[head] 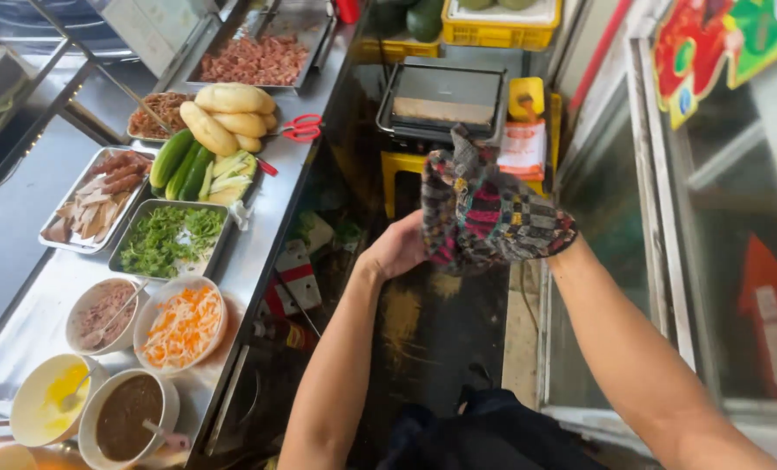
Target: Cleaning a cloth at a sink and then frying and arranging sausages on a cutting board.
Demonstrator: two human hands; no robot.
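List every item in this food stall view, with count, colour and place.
bread rolls: several, golden, counter top
whole cucumbers: three, green, beside rolls
metal tray of chopped herbs: one, green, counter middle
bowl of shredded carrot: one, orange-white, near end
red-handled scissors: one, counter edge
grill press: one, dark, on a yellow stool
patterned checked cloth glove: one, multicolour, on right hand
left hand: bare, fingers gripping the glove
right hand: covered by the glove

Both hands, left and right, hold a patterned cloth.
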